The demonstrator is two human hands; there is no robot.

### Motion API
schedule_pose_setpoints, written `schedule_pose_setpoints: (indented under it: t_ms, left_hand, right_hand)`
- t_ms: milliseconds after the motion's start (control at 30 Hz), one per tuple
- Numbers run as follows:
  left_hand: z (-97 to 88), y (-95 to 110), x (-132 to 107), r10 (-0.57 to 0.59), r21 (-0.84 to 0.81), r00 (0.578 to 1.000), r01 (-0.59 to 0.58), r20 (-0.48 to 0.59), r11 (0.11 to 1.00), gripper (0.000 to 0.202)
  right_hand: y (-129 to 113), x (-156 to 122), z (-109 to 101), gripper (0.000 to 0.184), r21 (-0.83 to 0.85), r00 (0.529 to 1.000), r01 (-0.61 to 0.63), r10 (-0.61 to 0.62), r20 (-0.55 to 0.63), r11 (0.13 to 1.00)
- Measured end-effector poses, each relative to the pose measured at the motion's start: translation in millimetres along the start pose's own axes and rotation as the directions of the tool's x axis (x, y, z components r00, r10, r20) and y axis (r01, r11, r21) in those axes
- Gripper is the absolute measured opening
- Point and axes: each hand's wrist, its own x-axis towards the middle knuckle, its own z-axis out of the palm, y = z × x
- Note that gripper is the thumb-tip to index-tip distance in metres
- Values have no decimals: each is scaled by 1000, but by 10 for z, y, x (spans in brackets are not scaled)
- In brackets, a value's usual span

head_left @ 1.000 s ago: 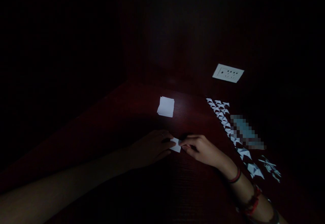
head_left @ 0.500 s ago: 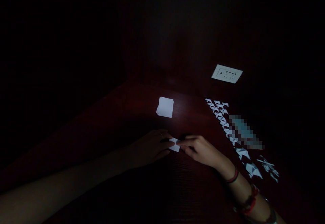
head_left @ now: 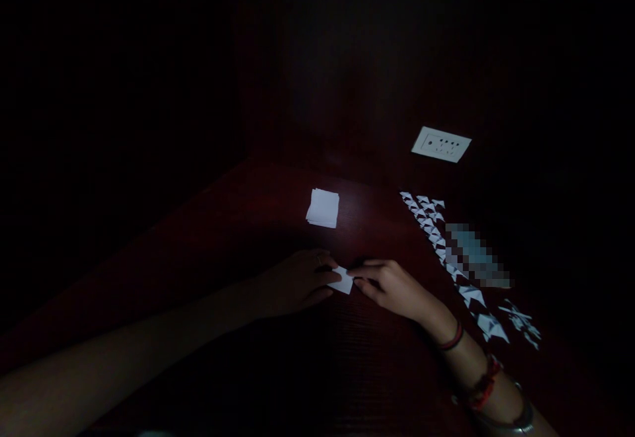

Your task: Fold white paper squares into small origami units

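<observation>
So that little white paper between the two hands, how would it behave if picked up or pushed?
Likely very light: the paper piece is small and thin, pinched between the left hand and right hand. It probably bends easily yet keeps creases, judging by the folded pieces at the right. Pushed, it would likely slide flat on the table, not roll.

The small white folded paper piece (head_left: 342, 280) has been shifted slightly away from the body on the dark red wooden counter (head_left: 278, 212), together with both hands pinching it. The left hand (head_left: 297, 283) has been moved a little farther out. The right hand (head_left: 391, 286) has been brought closer, its index fingertip now laid along the paper's top edge. The paper's outline has changed from a flat strip to a skewed, pointed shape.
</observation>
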Motion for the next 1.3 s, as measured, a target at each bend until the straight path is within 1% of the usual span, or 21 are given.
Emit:
schedule_pose_setpoints:
  t_ms: [167, 367, 533, 667, 867, 933, 1100, 1167, 1300]
  left_hand:
    - [-54, 5, 26, 63, -3, 998, -63, 1, 998, 27]
    - [-78, 2, 33, 85, 17, 996, -85, 9, 996, 28]
    - [-101, -17, 22, 99, -16, 995, -99, 14, 995, 27]
    - [-112, -21, 27, 94, -34, 995, -93, 33, 995, 29]
    - [-144, 5, 37, 63, -36, 996, -61, 68, 997, 30]
    - [-152, 7, 33, 53, -42, 997, -50, 65, 998, 30]
    - [-131, -13, 14, 55, -64, 998, -53, 28, 997, 28]
    - [-115, -21, 5, 53, -62, 998, -52, 17, 997, 29]
    - [-103, -26, -7, 46, -56, 999, -46, 5, 997, 29]
  right_hand:
    - [23, 7, -9, 28, -26, 1000, 16, -16, 11, 1000]
    - [-34, -34, -65, 30, -135, 998, 35, -28, 51, 990]
    - [-111, -56, -87, 29, -210, 996, 40, -21, 89, 977]
    - [-130, -28, -113, 28, -181, 993, 56, -36, 114, 982]
    - [-105, 27, -185, 28, -43, 984, 79, -70, 165, 996]
    - [-93, 40, -180, 27, -13, 986, 79, -77, 148, 997]
    - [-49, 17, -95, 30, -9, 998, 50, -50, 42, 999]
    - [-36, -5, -63, 31, -22, 999, 43, -43, 30, 999]
    - [-36, -40, -32, 28, -78, 1000, 13, -11, 25, 997]
